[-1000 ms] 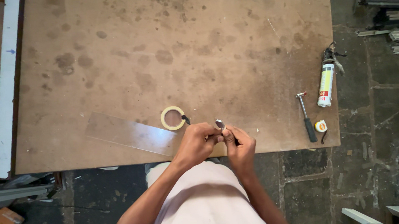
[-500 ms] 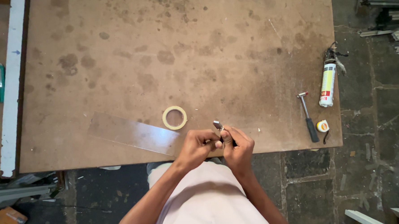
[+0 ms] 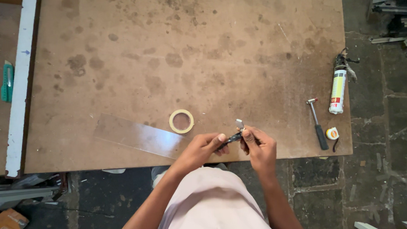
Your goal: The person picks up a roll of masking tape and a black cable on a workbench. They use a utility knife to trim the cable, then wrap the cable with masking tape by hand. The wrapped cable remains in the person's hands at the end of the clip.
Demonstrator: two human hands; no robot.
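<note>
Both hands meet just inside the near edge of the bench [image 3: 164, 47], and between them is a small dark tool with a pale metal tip [image 3: 237, 130]. The left hand [image 3: 204, 148] pinches its dark end between thumb and fingers, while the right hand [image 3: 259, 146] has its fingers curled around the other end, the pale tip poking up past them. Just beyond the left fingers lies a roll of masking tape [image 3: 181, 121], flat on the board, and a clear strip of sheet [image 3: 140, 136] runs off to the left of them, nearly touching the hand. To the right of the right fingers, well apart, a small hammer [image 3: 318, 123], a tape measure [image 3: 332, 133] and a sealant tube [image 3: 338, 89] crowd the bench's right edge. Farther beyond the fingers the brown board spreads wide and stained.
</note>
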